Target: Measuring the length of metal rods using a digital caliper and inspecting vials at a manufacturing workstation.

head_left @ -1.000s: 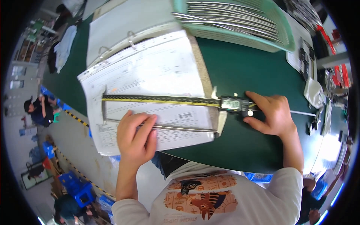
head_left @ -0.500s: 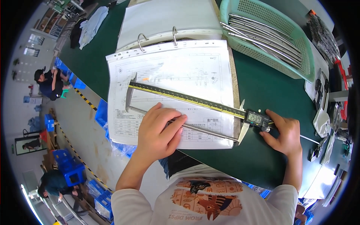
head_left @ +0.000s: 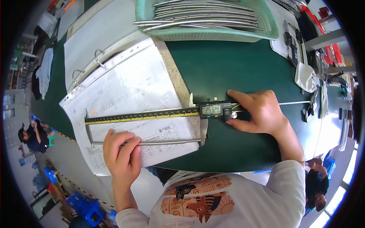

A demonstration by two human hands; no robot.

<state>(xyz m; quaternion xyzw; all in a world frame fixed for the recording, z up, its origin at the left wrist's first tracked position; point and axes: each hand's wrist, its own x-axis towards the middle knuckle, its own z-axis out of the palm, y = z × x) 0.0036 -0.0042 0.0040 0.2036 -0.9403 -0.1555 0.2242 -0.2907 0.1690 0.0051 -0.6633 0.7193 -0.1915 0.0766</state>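
Centre of frame: a large digital caliper (head_left: pixel 159 114) lies across the open ring binder (head_left: pixel 121 98) on the green table (head_left: pixel 228 68). A thin metal rod (head_left: pixel 163 142) sits between its jaws. The left hand (head_left: pixel 119 159), lower left, presses the rod flat with fingers together. The right hand (head_left: pixel 258 112), right of centre, pinches the caliper's slider (thumb beside the display). A green basket (head_left: pixel 266 32) of rods sits at the top.

White short-sleeved T-shirt (head_left: pixel 228 205) — orange-and-black chest print — bare forearms.
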